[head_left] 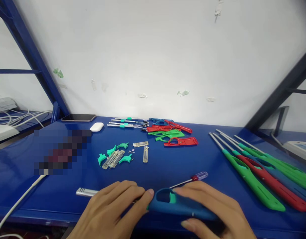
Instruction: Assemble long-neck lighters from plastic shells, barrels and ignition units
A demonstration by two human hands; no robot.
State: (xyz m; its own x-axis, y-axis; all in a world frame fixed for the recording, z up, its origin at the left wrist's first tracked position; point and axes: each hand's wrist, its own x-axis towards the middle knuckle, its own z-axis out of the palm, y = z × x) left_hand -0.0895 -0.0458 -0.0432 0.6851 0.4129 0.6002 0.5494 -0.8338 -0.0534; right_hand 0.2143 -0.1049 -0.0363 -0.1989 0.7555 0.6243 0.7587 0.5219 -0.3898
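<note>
A blue long-neck lighter (177,207) lies crosswise near the table's front edge, its silver tube pointing left and a green trigger showing in its loop. My left hand (115,209) is closed over the tube and the neck of the handle. Fingers and thumb of my right hand (214,207) grip the handle's right end. Just behind the lighter rests a screwdriver (199,176) with a clear purple handle. Farther back are loose green triggers (125,159), clear fuel tanks (145,154) and tiny screws.
Red handle shells (181,141), green shells (171,133) and silver tubes with wires (121,125) lie at the back. Several whole lighters (252,179) are on the right. At left are a phone (78,117), a white earbud case (96,126) and a cable (21,202).
</note>
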